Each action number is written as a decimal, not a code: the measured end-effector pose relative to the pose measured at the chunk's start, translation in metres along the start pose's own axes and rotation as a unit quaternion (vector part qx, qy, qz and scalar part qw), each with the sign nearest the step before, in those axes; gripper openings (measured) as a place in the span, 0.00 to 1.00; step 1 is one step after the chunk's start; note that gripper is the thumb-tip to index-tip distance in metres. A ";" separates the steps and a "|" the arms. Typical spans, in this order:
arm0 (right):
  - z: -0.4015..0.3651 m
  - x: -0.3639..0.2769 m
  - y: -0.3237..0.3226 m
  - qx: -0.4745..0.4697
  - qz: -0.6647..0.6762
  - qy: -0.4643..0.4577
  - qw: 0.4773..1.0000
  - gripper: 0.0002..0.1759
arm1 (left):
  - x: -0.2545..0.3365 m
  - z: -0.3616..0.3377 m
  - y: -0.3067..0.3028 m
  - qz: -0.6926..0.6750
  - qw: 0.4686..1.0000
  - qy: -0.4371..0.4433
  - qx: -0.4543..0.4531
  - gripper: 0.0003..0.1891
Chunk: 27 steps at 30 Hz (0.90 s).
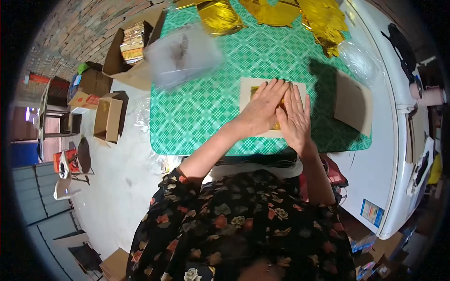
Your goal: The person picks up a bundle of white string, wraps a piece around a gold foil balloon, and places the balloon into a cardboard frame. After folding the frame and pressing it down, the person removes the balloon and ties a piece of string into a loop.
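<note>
Left hand (260, 110) flat, fingers lightly parted, right hand (296, 122) flat, fingers slightly spread, both over gold foil (276, 125) on beige paper (245, 91); plastic bag (185, 58) at the paper's ten o'clock, green bench (187, 126) beneath.

Bright light on the green tabletop (197, 119), dark shadow (322, 86) at 2 o'clock; plastic packaging (185, 57) at 11 o'clock blurred; fisheye edges bend, corners black.

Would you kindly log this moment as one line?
left hand laid flat | right hand laid flat | gold sheet partly under hands | beige board under sheet | green tablecloth under board
</note>
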State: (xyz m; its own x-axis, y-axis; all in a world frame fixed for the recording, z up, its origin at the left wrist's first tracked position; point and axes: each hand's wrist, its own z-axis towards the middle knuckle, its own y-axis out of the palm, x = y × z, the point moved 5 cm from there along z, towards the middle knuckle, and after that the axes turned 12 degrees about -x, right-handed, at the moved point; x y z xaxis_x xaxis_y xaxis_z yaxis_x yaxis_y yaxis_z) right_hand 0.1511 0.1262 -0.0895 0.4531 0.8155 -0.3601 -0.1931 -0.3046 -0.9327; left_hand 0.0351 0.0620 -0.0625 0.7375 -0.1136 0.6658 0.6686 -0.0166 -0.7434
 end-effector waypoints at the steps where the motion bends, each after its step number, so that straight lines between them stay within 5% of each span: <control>1: 0.000 0.000 0.001 -0.001 -0.029 0.001 1.000 0.42 | -0.002 -0.004 -0.008 -0.075 0.997 -0.019 -0.009 0.39; 5: 0.000 -0.004 0.002 -0.020 -0.090 0.025 0.995 0.40 | -0.021 -0.042 -0.052 -0.080 0.983 -0.057 0.156 0.34; 9: 0.001 -0.006 0.002 -0.026 -0.115 0.036 0.992 0.40 | -0.025 -0.071 -0.082 -0.036 0.975 -0.081 0.204 0.29; 16: 0.001 -0.009 0.001 -0.026 -0.127 0.035 0.991 0.38 | -0.002 -0.044 -0.021 0.163 0.983 -0.013 0.088 0.30; 27: 0.002 -0.009 0.002 -0.014 -0.158 0.033 0.987 0.39 | -0.010 -0.035 0.006 0.243 0.963 -0.106 0.050 0.33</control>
State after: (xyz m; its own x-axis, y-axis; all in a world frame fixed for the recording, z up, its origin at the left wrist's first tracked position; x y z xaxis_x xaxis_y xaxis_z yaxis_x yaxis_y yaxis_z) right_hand 0.1452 0.1188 -0.0878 0.5428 0.8383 -0.0503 -0.0093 -0.0539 -0.9985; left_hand 0.0283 0.0282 -0.0762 0.9612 0.1221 0.2476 0.2385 0.0845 -0.9675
